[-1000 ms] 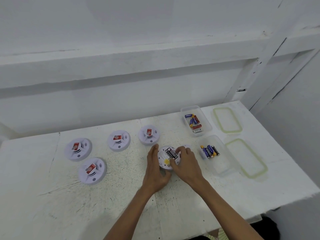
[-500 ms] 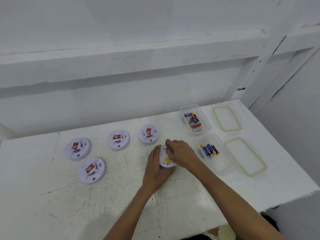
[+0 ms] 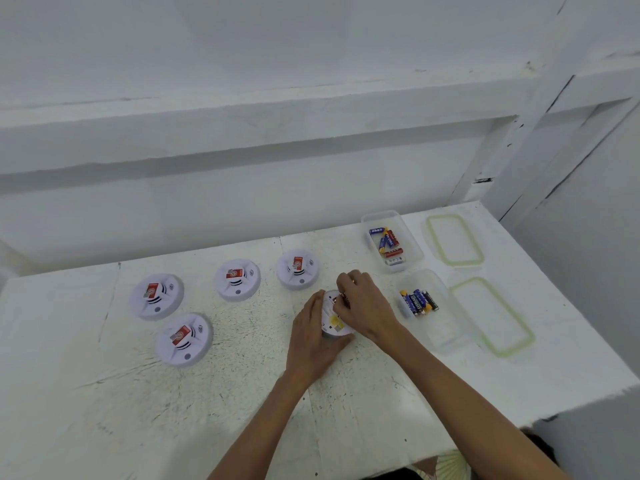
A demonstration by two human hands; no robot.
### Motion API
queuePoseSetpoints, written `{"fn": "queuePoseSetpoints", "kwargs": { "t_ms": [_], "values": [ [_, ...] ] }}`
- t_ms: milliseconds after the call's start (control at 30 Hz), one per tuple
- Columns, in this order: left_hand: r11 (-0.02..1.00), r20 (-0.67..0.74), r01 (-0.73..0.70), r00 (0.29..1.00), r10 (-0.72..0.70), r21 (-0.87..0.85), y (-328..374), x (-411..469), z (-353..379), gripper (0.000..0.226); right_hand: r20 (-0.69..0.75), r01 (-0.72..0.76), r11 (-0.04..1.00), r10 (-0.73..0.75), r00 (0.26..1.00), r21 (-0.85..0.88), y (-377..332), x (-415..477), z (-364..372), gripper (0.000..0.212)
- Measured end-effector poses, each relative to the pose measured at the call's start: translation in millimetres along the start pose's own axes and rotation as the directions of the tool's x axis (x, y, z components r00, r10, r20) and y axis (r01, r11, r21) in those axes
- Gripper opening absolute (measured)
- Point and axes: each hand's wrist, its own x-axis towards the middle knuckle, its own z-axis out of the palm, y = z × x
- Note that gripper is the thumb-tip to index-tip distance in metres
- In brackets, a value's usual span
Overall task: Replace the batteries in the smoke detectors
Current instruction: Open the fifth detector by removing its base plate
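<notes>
A white smoke detector [image 3: 333, 323] lies upside down on the white table [image 3: 242, 393], with a yellow sticker showing on its back. My left hand [image 3: 311, 337] cups its left and near side. My right hand [image 3: 363, 306] covers its far part, fingertips pressed where the battery bay is; the bay is hidden. Several other detectors lie face up with red labels: one [image 3: 298, 269] just beyond my hands, one [image 3: 237, 279], and two at the left [image 3: 156, 296] [image 3: 184, 339]. Loose batteries [image 3: 419, 302] lie in the near clear tub [image 3: 440, 327]; more batteries [image 3: 388, 244] sit in the far tub [image 3: 408, 237].
Two clear lids with green seals lie at the right, the far one [image 3: 453, 241] and the near one [image 3: 491, 315]. The table's right edge runs close beside them. A white wall with a ledge rises right behind the table.
My right hand slid from the detector's right side, where the open battery bay showed, up over its top; the bay is now covered. My left hand stayed on the detector.
</notes>
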Motion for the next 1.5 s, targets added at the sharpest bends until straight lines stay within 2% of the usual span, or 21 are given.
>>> {"fn": "queuePoseSetpoints", "kwargs": {
  "t_ms": [67,167,267,333,433,533,667,967,1200,1400,1500],
  "values": [
    [0.999,-0.019,-0.036,0.999,0.037,0.028,3,2,0,0.086,-0.05,-0.027,1.0,0.027,0.998,0.008,1,-2,4,0.012],
    [0.999,0.041,-0.03,0.999,0.029,0.025,4,6,1,0.093,-0.063,-0.09,0.994,0.094,0.994,0.063,1,-6,6,0.015],
    [1.0,0.09,-0.01,0.996,0.013,-0.028,6,13,1,0.088,-0.159,-0.189,0.951,0.232,0.96,0.244,0,-11,-4,0.015],
    [0.999,0.1,-0.026,0.994,0.03,-0.042,8,18,1,0.085,-0.237,-0.187,0.904,0.293,0.926,0.385,1,-13,-18,0.013],
    [0.998,0.143,-0.042,0.989,0.049,-0.049,7,21,4,0.098,-0.293,-0.201,0.833,0.392,0.872,0.515,12,-19,-43,0.013],
    [0.998,0.143,-0.057,0.988,0.06,-0.024,7,19,2,0.107,-0.311,-0.295,0.807,0.494,0.812,0.511,38,-31,-62,0.012],
    [0.996,0.129,-0.07,0.989,0.076,-0.049,6,18,-3,0.103,-0.212,-0.452,0.782,0.573,0.791,0.429,70,-45,-66,0.01],
    [0.996,0.135,-0.05,0.989,0.06,-0.08,8,17,-4,0.096,-0.188,-0.474,0.839,0.528,0.828,0.268,86,-49,-52,0.016],
    [0.993,0.145,-0.072,0.986,0.085,-0.093,11,16,-5,0.093,-0.201,-0.476,0.841,0.528,0.825,0.256,85,-50,-51,0.012],
    [0.987,0.122,-0.118,0.984,0.131,-0.11,13,16,-5,0.089,-0.343,-0.331,0.927,0.373,0.862,0.178,64,-47,-50,0.01],
    [0.986,0.108,-0.13,0.984,0.141,-0.101,9,17,-2,0.095,-0.3,-0.186,0.971,0.224,0.927,0.15,50,-43,-46,0.013]
  ]
}}
